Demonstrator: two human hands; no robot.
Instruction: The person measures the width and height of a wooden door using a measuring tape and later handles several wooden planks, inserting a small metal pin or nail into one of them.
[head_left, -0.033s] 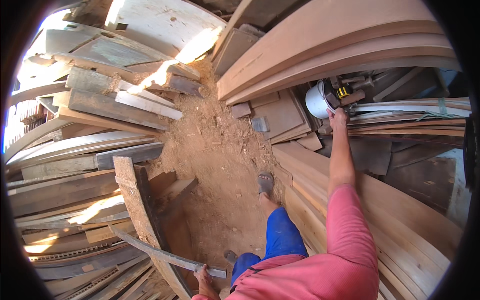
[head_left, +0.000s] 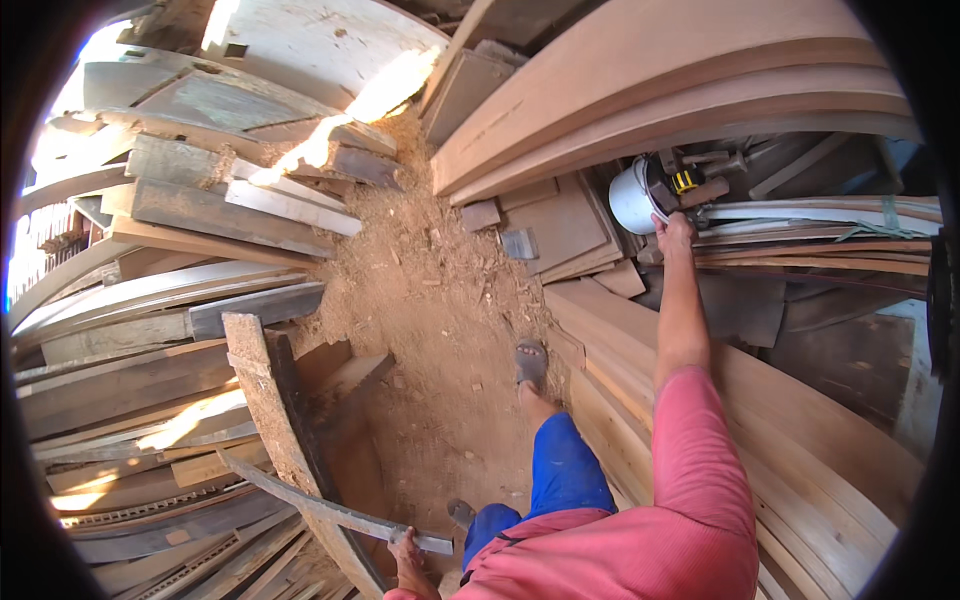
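Stretched out to the far right, my right hand point(head_left: 676, 235) is closed on the rim of a white bucket point(head_left: 632, 200). Out of the bucket's mouth show a yellow-and-black tape measure point(head_left: 687, 180) and a brown block-like piece point(head_left: 705, 193); the bucket leans over toward the right. Down at the lower left, my left hand point(head_left: 407, 555) grips a long, thin grey wooden strip point(head_left: 320, 508) near its right end. That strip slants up to the left and crosses a rough upright board point(head_left: 262, 385).
Stacked planks point(head_left: 120, 385) fill the left side. Wide brown boards point(head_left: 640, 90) overhang the upper right, and long planks point(head_left: 760, 430) lie beside my right leg. Sawdust and wood chips cover the dirt floor point(head_left: 430, 330). A hammer point(head_left: 728, 165) lies behind the bucket.
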